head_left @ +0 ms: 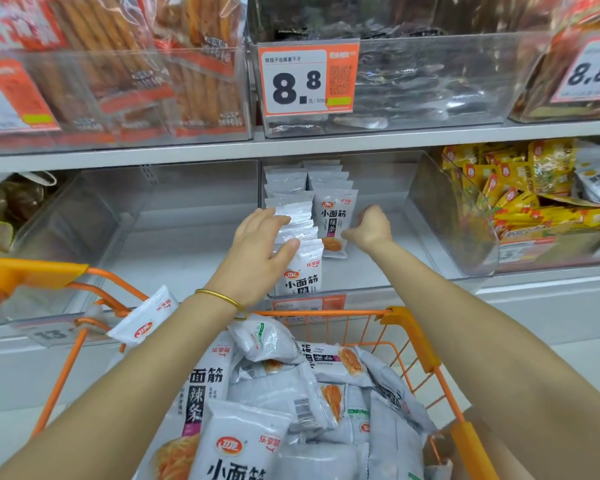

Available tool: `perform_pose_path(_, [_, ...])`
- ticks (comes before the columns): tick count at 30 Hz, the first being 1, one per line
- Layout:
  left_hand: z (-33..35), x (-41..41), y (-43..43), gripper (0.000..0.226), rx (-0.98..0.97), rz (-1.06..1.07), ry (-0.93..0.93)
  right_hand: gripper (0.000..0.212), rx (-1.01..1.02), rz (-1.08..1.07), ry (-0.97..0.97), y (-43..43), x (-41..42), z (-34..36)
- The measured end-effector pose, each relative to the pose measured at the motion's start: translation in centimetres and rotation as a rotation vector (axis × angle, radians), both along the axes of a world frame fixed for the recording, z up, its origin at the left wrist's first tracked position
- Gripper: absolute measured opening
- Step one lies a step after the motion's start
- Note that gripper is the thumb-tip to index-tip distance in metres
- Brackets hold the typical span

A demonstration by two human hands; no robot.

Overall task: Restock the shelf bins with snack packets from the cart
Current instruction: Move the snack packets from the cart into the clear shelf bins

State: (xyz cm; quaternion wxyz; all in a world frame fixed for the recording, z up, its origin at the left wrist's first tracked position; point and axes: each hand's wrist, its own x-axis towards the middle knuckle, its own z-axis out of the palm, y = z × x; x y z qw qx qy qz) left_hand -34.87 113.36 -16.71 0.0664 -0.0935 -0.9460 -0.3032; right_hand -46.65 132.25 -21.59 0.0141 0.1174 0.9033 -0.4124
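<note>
Two upright rows of white snack packets (333,216) stand in the clear middle bin (378,188) on the lower shelf. My left hand (260,244) rests on the left row, fingers spread over the packet tops and thumb against the front packet (303,271). My right hand (369,226) is curled beside the right row, its fingertips pinching the edge of that row's front packet. Below, the orange cart (409,327) holds a heap of the same white packets (291,393).
A clear bin (101,209) left of the middle one holds no packets. To the right, a bin of yellow packets (520,188). The upper shelf carries bins of brown stick snacks (125,81) and dark packets (413,88) with an 8.8 price tag (305,79).
</note>
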Motion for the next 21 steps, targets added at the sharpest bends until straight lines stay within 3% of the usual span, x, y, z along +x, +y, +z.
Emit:
perform_pose_path(4, [0.2, 1.9, 0.0, 0.034, -0.028, -0.034, 0.160, 0.027, -0.063, 0.062, 0.225, 1.1, 5.2, 3.5])
perform_pose_path(7, [0.3, 3.4, 0.3, 0.037, -0.068, -0.108, 0.205, 0.017, -0.141, 0.368, 0.151, 1.5, 11.0, 4.9])
perform_pose_path(10, [0.5, 4.4, 1.0, 0.040, -0.129, -0.179, 0.177, 0.021, 0.237, 0.796, -0.032, 0.8, 14.9, 2.9])
perform_pose_path(13, [0.5, 5.0, 1.7, 0.037, -0.187, -0.214, 0.131, 0.035, 0.594, 0.989, -0.156, -0.1, 16.2, -1.0])
perform_pose_path(17, [0.3, 5.6, 2.1, 0.016, -0.207, -0.223, 0.112, 0.042, 0.690, 0.990, -0.162, -0.2, 16.2, -3.4])
perform_pose_path(21, [0.3, 6.0, 2.2, 0.016, -0.197, -0.215, 0.070, 0.031, 0.762, 1.013, 0.004, 0.2, 16.8, -3.2])
